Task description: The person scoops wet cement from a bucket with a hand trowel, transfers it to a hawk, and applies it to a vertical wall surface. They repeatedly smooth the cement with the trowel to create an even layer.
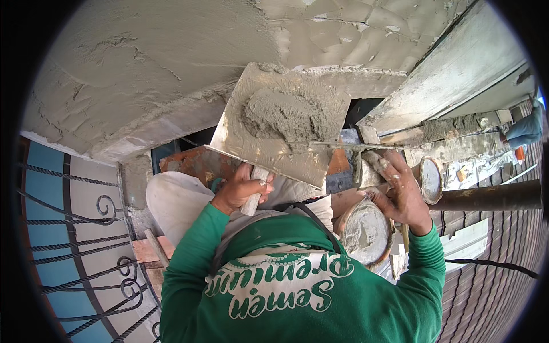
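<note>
Mortar (283,117) sits heaped on the square board (229,134), likely heavy, soft and apt to slide if tipped. The left hand (237,190) clasps the board's wooden handle (250,206), its best hold. The right hand (397,191) grasps the trowel (354,146), seen edge-on, its handle hidden behind fingers.
</note>
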Action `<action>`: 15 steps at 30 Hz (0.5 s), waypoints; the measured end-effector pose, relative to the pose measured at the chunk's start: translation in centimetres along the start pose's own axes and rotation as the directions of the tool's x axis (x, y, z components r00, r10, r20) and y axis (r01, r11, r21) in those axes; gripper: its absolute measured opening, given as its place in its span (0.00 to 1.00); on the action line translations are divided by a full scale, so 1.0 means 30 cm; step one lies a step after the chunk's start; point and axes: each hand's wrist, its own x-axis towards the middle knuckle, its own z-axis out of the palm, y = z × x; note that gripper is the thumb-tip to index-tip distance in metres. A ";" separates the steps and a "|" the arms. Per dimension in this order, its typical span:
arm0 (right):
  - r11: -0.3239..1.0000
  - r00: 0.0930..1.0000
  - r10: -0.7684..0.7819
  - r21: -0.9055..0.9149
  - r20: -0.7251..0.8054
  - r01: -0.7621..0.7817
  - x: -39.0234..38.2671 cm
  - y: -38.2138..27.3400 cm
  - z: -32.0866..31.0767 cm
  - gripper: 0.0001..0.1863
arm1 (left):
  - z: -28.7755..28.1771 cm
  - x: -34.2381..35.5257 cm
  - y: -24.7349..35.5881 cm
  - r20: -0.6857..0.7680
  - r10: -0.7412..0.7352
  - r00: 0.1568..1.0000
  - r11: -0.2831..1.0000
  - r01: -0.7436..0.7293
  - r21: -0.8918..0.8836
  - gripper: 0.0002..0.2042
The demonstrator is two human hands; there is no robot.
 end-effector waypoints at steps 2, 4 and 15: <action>0.999 0.988 0.035 -0.040 0.147 -0.029 0.032 -0.026 0.024 0.36 | -0.015 -0.005 0.031 0.004 0.026 1.000 0.999 -0.026 0.035 0.24; 0.987 0.988 -0.030 -0.150 0.149 0.052 0.052 -0.021 0.059 0.31 | -0.040 -0.015 0.060 -0.002 0.033 0.999 0.991 -0.032 0.132 0.26; 0.937 0.939 -0.263 -0.293 -0.223 0.192 0.197 0.091 0.229 0.24 | 0.029 -0.055 0.325 0.224 0.333 0.916 0.230 -0.310 0.923 0.27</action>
